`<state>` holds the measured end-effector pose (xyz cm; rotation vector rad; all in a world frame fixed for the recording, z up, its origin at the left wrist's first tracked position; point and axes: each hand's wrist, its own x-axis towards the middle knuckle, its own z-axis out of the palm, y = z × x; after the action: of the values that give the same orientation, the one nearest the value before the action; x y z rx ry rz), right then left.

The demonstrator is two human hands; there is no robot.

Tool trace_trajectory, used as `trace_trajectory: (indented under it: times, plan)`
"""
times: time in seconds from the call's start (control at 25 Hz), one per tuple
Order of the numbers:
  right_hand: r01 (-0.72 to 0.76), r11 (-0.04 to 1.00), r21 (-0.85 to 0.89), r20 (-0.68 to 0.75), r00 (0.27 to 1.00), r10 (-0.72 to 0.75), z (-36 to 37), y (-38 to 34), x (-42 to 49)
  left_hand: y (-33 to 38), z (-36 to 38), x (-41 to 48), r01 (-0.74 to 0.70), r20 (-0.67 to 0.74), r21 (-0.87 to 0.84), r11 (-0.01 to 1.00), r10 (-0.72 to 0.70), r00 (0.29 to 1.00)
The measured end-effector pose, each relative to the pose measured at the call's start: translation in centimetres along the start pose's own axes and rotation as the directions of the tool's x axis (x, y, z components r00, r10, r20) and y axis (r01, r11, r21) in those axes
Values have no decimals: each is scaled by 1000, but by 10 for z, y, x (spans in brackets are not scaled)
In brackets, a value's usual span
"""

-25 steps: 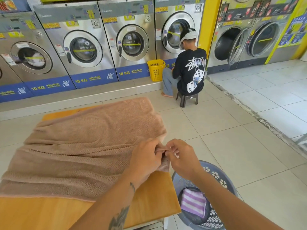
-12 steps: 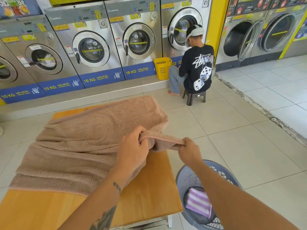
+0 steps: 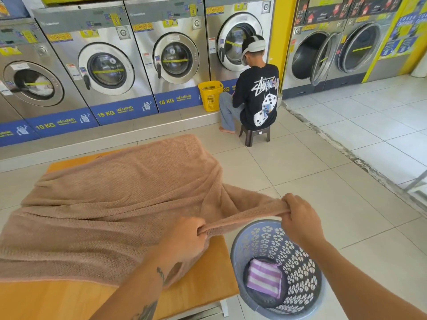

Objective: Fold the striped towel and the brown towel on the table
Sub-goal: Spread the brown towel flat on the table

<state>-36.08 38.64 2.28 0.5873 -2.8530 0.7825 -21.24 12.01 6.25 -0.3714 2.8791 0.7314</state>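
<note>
On the table (image 3: 209,284) the brown towel (image 3: 111,204) spreads frame-left, its edge pinched taut between left hand (image 3: 184,241) and right hand (image 3: 300,219)

From where I stand, the brown towel (image 3: 104,215) covers most of the desk (image 3: 203,280), and both run out past the left edge of view. At the desk's right corner, the fingertips of the left hand (image 3: 184,241) and right hand (image 3: 300,218) are buried in the hem. In the basket (image 3: 233,248) right of the desk, something dark under the striped towel (image 3: 264,277) can't be made out.

Single head-worn wide-angle view, looking forward and down, close over table (image 3: 208,280), edges seemingly warped
</note>
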Motion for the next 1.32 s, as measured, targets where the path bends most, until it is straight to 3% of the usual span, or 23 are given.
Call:
trace_trajectory:
  times: [0.04,0.08,0.16,0.32,0.76,1.0,1.2,1.32]
  plan:
    - [19,986,-163,240,971,21,12,20,-15,-1,5,-1,20,78,16,1000,-21,997]
    - [35,965,-259,452,888,90,22,36,-31,-2,9,-3,42,136,15,999,-43,990]
    - [-40,966,-256,650,732,203,32,48,-54,-1,15,-6,85,186,-18,996,-80,979]
    - [-142,980,-143,643,739,201,25,28,-50,11,15,2,114,142,-114,987,-97,985]
    - [-337,939,74,624,750,220,58,-30,19,-1,-4,72,68,59,-181,981,-58,997]
    - [-448,893,47,657,687,310,102,-51,86,-28,-7,166,3,-24,-143,990,-6,1000]
    - [-512,853,99,620,702,349,141,-67,131,-46,5,220,73,60,118,990,-81,995]
    - [-583,800,142,610,688,393,158,-64,154,-57,9,220,71,-92,55,996,-65,994]
